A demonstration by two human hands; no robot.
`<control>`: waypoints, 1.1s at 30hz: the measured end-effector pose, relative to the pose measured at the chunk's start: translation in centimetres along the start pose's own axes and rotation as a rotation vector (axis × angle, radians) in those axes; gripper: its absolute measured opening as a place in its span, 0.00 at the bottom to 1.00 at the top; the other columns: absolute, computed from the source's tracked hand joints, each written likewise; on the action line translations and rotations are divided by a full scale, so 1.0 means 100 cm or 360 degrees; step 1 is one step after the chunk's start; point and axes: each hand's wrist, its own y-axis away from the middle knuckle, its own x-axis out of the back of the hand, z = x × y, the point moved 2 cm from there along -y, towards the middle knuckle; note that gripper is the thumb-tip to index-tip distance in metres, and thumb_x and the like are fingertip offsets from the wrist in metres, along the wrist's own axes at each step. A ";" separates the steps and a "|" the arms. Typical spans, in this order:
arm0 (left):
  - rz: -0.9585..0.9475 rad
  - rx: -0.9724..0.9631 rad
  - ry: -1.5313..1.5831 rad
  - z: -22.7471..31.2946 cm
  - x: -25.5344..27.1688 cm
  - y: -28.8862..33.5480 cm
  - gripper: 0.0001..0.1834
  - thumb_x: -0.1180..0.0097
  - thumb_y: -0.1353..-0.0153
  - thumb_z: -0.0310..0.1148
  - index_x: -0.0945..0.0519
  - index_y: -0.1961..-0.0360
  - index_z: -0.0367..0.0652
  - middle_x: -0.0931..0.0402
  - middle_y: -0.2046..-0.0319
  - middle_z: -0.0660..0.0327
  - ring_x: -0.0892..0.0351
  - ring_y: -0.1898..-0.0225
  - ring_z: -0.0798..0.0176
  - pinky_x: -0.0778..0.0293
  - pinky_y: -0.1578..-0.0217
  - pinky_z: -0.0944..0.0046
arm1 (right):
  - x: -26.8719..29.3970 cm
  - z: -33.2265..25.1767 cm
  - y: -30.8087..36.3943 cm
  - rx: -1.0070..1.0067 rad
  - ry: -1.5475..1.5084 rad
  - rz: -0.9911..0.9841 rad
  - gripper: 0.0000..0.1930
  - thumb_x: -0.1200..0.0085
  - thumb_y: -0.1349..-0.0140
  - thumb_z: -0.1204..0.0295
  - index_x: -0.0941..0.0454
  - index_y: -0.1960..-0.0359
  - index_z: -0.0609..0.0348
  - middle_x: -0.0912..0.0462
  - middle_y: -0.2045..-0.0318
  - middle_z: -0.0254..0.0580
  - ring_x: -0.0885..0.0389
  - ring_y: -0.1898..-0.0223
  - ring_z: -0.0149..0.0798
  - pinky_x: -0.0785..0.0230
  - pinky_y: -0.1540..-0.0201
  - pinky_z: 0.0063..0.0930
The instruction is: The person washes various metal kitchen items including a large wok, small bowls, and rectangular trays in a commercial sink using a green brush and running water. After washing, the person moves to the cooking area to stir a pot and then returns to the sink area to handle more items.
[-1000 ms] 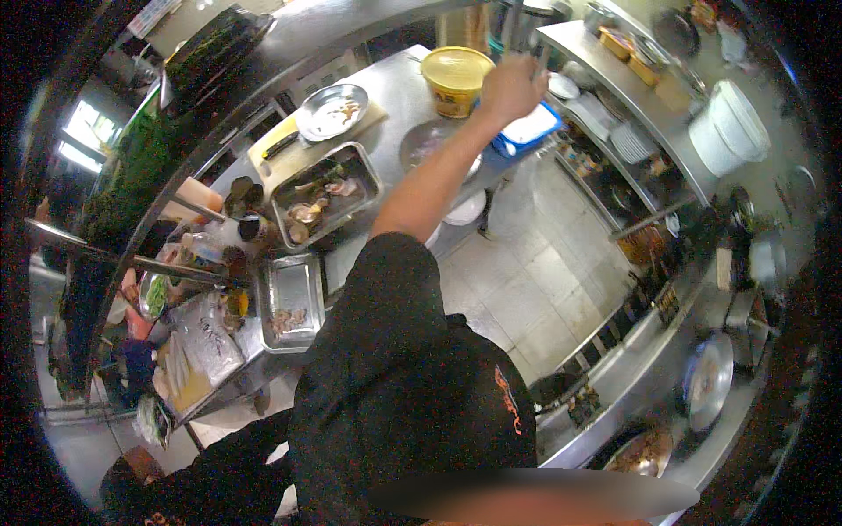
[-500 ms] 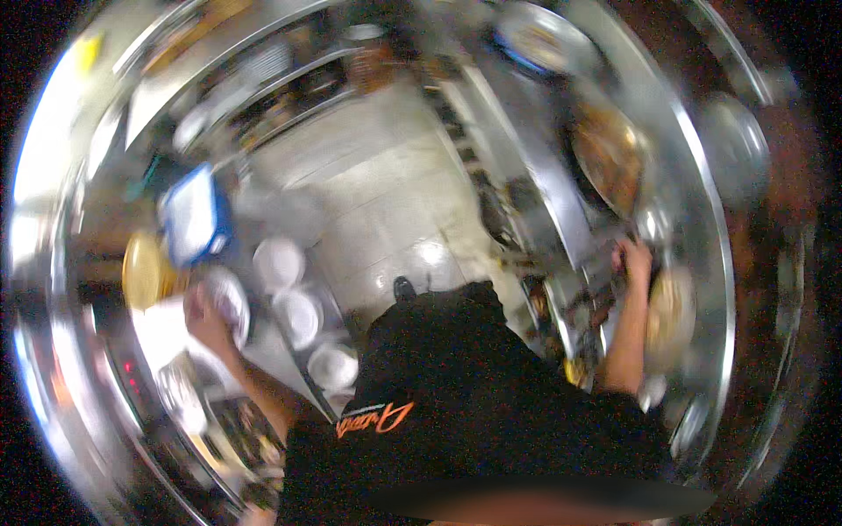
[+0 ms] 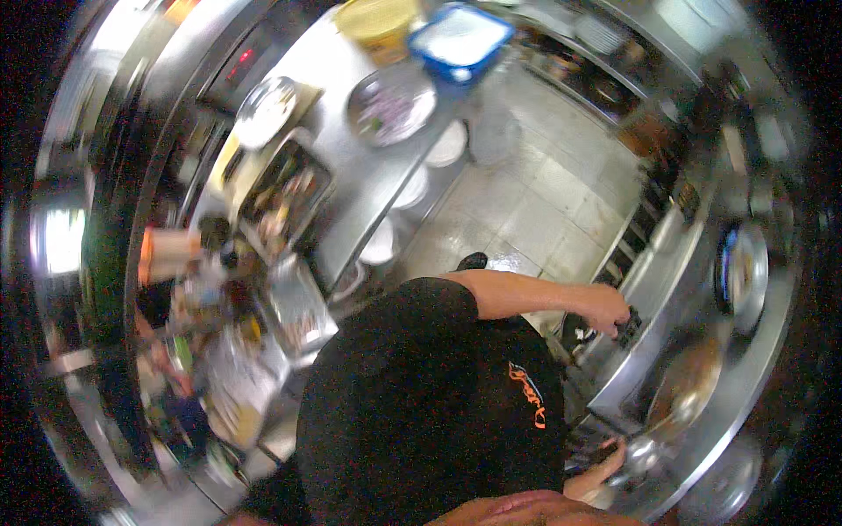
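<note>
My left arm reaches across to the stove side, and my left hand is closed around a small dark object at the stove's front edge. What that object is stays unclear. Lower down, my right hand has its fingers curled beside a shiny round metal piece. Blur hides what those fingers grip. Just beyond is a wide pan with brownish contents, and a metal ladle rests in it. Farther along the stove stands another round pan with a pale area inside.
On the left counter are a metal bowl of purplish pieces, a blue tub with white contents, a yellow container and a dark tray of food. Stacked white dishes sit below. Tiled floor lies between.
My body has turned, swinging the view. My left hand has left the bowl of purplish pieces and come across to the stove's edge. My right hand stays by the pans.
</note>
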 end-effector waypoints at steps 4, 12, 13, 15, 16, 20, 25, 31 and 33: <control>0.0083 0.0210 -0.0071 0.006 -0.027 0.086 0.19 0.42 0.53 0.44 0.22 0.69 0.37 0.22 0.71 0.47 0.22 0.66 0.42 0.26 0.66 0.46 | 0.041 0.021 -0.010 0.0244 0.0920 -0.0248 0.16 0.49 0.41 0.59 0.28 0.62 0.60 0.29 0.65 0.46 0.32 0.65 0.40 0.40 0.61 0.31; 0.1409 0.1263 0.0370 0.042 -0.096 0.296 0.22 0.46 0.47 0.50 0.22 0.70 0.38 0.22 0.70 0.48 0.23 0.64 0.44 0.29 0.65 0.50 | -0.098 -0.177 0.030 0.1461 0.1168 -0.1285 0.25 0.48 0.39 0.62 0.33 0.44 0.65 0.30 0.45 0.56 0.30 0.46 0.47 0.42 0.41 0.33; 0.1522 0.1400 0.0427 0.048 -0.113 0.329 0.25 0.49 0.44 0.55 0.22 0.69 0.40 0.22 0.70 0.48 0.23 0.67 0.44 0.28 0.65 0.51 | -0.116 -0.166 0.035 0.1916 0.1123 -0.1395 0.25 0.48 0.38 0.65 0.35 0.42 0.65 0.28 0.47 0.55 0.29 0.47 0.46 0.39 0.44 0.32; 0.1658 0.1730 0.0438 0.041 -0.163 0.403 0.26 0.50 0.44 0.55 0.21 0.64 0.41 0.22 0.66 0.48 0.22 0.63 0.47 0.29 0.61 0.51 | -0.150 -0.120 0.049 0.1559 0.1182 -0.1726 0.26 0.47 0.39 0.65 0.35 0.42 0.64 0.27 0.48 0.53 0.28 0.48 0.42 0.37 0.46 0.33; 0.1784 0.1848 0.0521 0.029 -0.198 0.440 0.26 0.50 0.43 0.55 0.21 0.61 0.41 0.22 0.64 0.48 0.23 0.61 0.48 0.29 0.59 0.52 | -0.151 -0.125 0.114 0.1629 0.1291 -0.1821 0.26 0.47 0.39 0.65 0.35 0.41 0.63 0.25 0.50 0.51 0.28 0.49 0.41 0.38 0.46 0.33; 0.1992 0.2573 0.0524 0.011 -0.364 0.550 0.30 0.52 0.44 0.55 0.21 0.63 0.33 0.25 0.58 0.41 0.27 0.54 0.41 0.32 0.52 0.49 | -0.170 -0.067 0.156 0.1662 0.1412 -0.2291 0.25 0.45 0.40 0.65 0.33 0.43 0.62 0.22 0.55 0.47 0.26 0.55 0.40 0.36 0.50 0.30; 0.1159 0.2986 0.0823 0.049 -0.486 0.648 0.30 0.53 0.44 0.54 0.23 0.56 0.35 0.25 0.55 0.44 0.25 0.53 0.45 0.32 0.49 0.51 | -0.191 0.022 0.127 0.1885 0.1698 -0.2149 0.23 0.42 0.43 0.60 0.26 0.51 0.64 0.20 0.56 0.51 0.24 0.54 0.41 0.35 0.50 0.31; 0.0478 0.2366 0.0225 0.040 -0.569 0.694 0.23 0.44 0.49 0.46 0.24 0.56 0.42 0.23 0.60 0.47 0.26 0.55 0.43 0.30 0.54 0.51 | -0.212 0.112 0.048 0.2335 0.1713 -0.1771 0.16 0.51 0.44 0.64 0.23 0.59 0.61 0.21 0.62 0.54 0.24 0.59 0.51 0.33 0.56 0.43; 0.0420 0.2207 -0.0036 0.075 -0.583 0.768 0.23 0.41 0.51 0.43 0.24 0.55 0.44 0.23 0.62 0.49 0.26 0.57 0.44 0.29 0.56 0.51 | -0.205 0.150 0.060 0.2706 0.1750 -0.1119 0.14 0.53 0.46 0.67 0.24 0.60 0.59 0.21 0.66 0.55 0.23 0.64 0.52 0.32 0.62 0.45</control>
